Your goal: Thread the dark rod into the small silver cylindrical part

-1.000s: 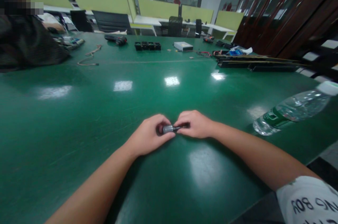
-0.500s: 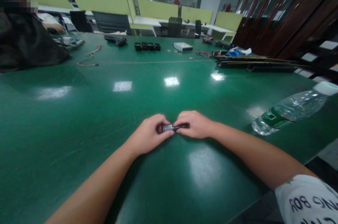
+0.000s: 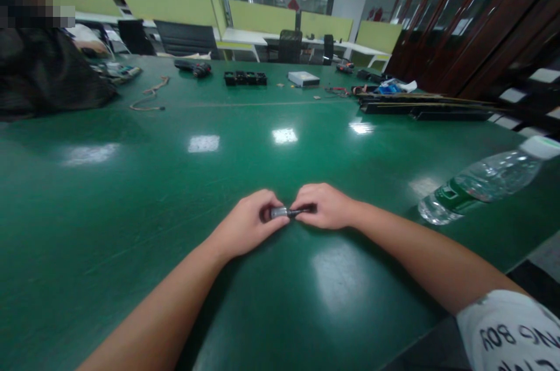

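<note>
My left hand (image 3: 247, 223) is closed on a small cylinder (image 3: 279, 212) with a silver-grey middle and a dark left end. Beside it, my right hand (image 3: 326, 206) pinches a thin dark piece (image 3: 301, 210) that runs out from the cylinder's right end. The two pieces lie in one line and meet between my fingertips; whether they are joined cannot be made out. Both hands are low over the green table (image 3: 245, 167), close together near the middle of the view.
A clear plastic bottle (image 3: 476, 187) with a green label is on the right. Toward the far side are black metal strips (image 3: 394, 107), a white box (image 3: 303, 79), a black block (image 3: 245, 78), a power tool (image 3: 192, 67) and a cord (image 3: 149, 97). A person (image 3: 48, 67) is at the far left.
My right hand has shifted very slightly to the right, and a little more of the dark piece shows between my fingertips. My left hand has hardly moved.
</note>
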The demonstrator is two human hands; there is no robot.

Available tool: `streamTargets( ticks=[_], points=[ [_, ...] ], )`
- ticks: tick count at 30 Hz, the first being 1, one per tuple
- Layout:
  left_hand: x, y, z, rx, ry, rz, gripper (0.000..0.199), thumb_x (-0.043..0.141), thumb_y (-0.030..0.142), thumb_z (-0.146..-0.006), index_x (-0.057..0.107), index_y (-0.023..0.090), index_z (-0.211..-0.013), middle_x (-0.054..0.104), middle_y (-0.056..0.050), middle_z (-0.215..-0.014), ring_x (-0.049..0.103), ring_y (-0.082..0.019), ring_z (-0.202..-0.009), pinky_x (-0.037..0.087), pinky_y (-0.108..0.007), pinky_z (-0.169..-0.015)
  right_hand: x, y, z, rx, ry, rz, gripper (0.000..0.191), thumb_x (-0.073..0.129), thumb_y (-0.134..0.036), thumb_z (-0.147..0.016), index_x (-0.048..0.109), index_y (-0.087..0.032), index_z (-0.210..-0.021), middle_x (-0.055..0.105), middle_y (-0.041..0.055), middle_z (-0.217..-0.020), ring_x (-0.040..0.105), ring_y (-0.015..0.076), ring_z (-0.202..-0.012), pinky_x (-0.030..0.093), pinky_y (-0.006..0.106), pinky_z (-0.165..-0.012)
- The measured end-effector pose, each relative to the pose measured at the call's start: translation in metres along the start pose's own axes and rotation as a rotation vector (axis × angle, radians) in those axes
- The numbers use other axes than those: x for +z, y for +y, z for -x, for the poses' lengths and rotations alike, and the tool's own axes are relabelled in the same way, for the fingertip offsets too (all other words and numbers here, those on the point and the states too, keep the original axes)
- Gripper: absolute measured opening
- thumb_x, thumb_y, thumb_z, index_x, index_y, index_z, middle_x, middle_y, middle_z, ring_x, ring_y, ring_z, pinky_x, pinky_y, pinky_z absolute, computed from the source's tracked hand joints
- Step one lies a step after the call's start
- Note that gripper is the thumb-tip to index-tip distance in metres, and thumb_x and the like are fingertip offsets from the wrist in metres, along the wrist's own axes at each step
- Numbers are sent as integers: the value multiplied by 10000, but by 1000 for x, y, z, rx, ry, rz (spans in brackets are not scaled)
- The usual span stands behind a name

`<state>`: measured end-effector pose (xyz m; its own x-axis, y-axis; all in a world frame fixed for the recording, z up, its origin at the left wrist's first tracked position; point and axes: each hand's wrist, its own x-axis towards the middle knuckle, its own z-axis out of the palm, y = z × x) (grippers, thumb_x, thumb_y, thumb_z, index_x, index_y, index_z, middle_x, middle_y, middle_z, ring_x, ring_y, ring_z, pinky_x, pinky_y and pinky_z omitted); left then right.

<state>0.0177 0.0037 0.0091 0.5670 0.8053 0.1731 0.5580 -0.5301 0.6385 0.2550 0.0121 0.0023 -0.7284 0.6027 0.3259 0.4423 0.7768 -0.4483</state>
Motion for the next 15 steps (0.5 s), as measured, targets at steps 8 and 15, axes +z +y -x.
streamTargets(
  ticks=[8, 15],
  points=[
    [0, 0, 0, 0, -5, 7, 225, 656, 411, -861, 647, 191, -907, 615, -9, -784, 582, -168, -695, 440, -275, -643, 0, -1, 1, 1, 3, -2, 165, 666, -183, -830, 724, -162, -983, 702, 58, -880, 626, 168, -829, 494, 282, -785],
    [0, -1, 0, 9, -14, 9, 222, 659, 408, -866, 652, 193, -919, 615, -7, -802, 581, -166, -709, 438, -276, -647, 1, 1, 2, 8, 22, 1, 133, 682, -244, -845, 723, -163, -941, 694, 54, -849, 621, 164, -811, 486, 275, -765]
  ],
)
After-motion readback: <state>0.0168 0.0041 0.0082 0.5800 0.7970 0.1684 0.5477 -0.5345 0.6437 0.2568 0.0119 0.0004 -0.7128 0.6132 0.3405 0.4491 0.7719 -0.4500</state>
